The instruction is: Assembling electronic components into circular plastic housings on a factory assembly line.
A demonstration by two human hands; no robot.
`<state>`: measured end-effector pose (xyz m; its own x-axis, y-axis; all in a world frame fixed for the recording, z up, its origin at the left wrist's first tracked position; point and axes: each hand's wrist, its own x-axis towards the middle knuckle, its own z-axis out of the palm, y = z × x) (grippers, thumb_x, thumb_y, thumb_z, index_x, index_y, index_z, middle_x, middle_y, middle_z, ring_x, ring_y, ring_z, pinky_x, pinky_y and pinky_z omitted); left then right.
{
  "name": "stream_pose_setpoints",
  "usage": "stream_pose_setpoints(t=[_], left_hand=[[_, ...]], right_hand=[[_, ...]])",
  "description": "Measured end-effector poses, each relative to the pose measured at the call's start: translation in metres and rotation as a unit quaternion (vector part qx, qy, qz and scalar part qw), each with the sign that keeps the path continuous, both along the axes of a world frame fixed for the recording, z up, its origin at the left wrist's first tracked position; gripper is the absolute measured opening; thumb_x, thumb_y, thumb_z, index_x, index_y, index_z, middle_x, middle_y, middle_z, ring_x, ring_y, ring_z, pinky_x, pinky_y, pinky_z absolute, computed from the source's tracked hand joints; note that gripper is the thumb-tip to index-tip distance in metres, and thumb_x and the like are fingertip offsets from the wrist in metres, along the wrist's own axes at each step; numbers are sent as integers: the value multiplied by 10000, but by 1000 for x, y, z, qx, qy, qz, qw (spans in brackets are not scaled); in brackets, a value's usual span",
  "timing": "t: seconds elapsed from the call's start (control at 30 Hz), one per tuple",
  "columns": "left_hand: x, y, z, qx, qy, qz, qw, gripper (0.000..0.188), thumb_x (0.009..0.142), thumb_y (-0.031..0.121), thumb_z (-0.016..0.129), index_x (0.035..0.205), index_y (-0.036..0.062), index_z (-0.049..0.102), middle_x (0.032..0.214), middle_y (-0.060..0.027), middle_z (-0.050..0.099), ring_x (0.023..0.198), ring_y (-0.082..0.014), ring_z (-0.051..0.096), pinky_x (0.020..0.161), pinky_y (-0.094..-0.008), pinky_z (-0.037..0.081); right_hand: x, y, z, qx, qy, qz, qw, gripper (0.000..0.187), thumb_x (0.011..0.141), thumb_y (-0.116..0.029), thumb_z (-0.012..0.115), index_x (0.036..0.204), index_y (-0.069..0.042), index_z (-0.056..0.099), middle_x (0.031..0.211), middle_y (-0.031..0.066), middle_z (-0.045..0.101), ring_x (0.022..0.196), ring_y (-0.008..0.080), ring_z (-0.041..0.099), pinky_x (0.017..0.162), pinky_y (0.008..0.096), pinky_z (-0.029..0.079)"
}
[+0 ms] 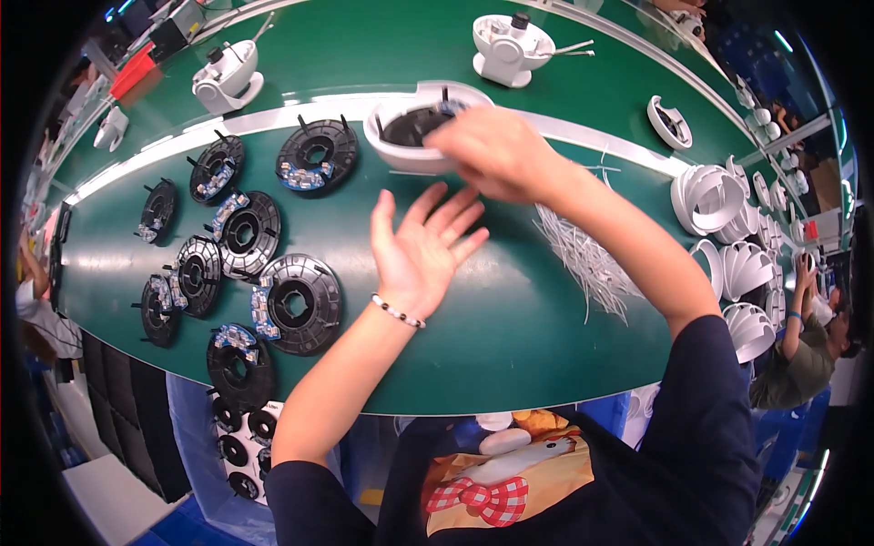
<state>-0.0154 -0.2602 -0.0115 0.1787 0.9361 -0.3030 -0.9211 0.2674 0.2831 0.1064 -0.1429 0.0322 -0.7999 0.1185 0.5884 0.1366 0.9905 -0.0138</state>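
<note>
My left hand (416, 248) is open above the green bench, palm up with fingers spread and nothing in it. Just beyond it stands a white oval housing (407, 158) with a black round part (410, 128) inside. My right hand (499, 156) reaches over the housing's right side, its fingers curled together and slightly blurred. Whatever they hold, if anything, is hidden. Left of my hands lie several black ring-shaped discs (318, 289) carrying small blue circuit boards (265, 308). A loose heap of thin white strips (587, 264) lies below my right forearm.
Several curved white shells (708, 200) are stacked at the right edge. On the green surface beyond the pale rail stand white assemblies (512, 55) with trailing wires and a white shell (670, 123). A red bin (135, 73) is far left. Below the bench, a blue-lined container (196, 446) holds black round parts.
</note>
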Motion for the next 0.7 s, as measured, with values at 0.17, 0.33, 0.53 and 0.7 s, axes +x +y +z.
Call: stream_pose_setpoints(t=[0.17,0.33,0.53,0.7], left_hand=[[5,-3,-2,13,41,-59,997,670,815,530,350,1220,-3,339,1148,-212,469,983,-291,498,849,-413,394],[2,-3,-3,25,44,-78,996,652,818,531,344,1186,-6,379,1066,-191,509,919,-272,515,814,-399,413],[2,-4,-2,21,65,-90,994,614,848,521,287,1157,3,398,1010,-173,543,873,-227,543,763,-353,439],[1,-2,-8,14,68,-76,995,626,830,542,308,1133,6,420,971,-145,555,863,-225,543,771,-361,426]], right_hand=[[-51,96,-18,101,-6,-138,985,178,646,-44,529,821,-57,500,673,89,569,675,275,578,592,389,426],[-63,122,-32,91,-223,-332,912,208,645,-71,579,852,-64,562,851,93,577,886,252,537,745,396,411],[-110,69,15,107,-209,-262,936,271,605,-50,571,876,-52,564,901,113,517,895,264,489,714,398,443],[-162,43,-36,-259,-138,-268,918,504,637,-384,680,901,27,553,881,204,583,857,333,566,761,388,453]])
